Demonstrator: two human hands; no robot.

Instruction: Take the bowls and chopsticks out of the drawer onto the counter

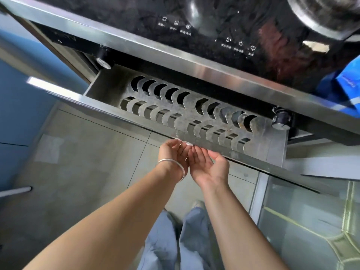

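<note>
A stainless-steel drawer (109, 107) stands partly pulled out under the cooktop. Inside I see only a metal rack (194, 114) with rows of curved slots; no bowls or chopsticks show in the exposed part. My left hand (173, 154), with a silver bangle on the wrist, and my right hand (208, 164) are side by side, palms up, below the middle of the drawer's front. The fingertips of both curl under its front lip and are partly hidden there.
Above the drawer lies a black glass cooktop (214, 22) with touch icons and a dark pot (321, 12). Two black knobs (103, 60) (281, 120) flank the drawer. A blue bag (346, 84) is at the right, a glass-fronted door (311, 221) below right, and blue cabinets (17, 114) at the left.
</note>
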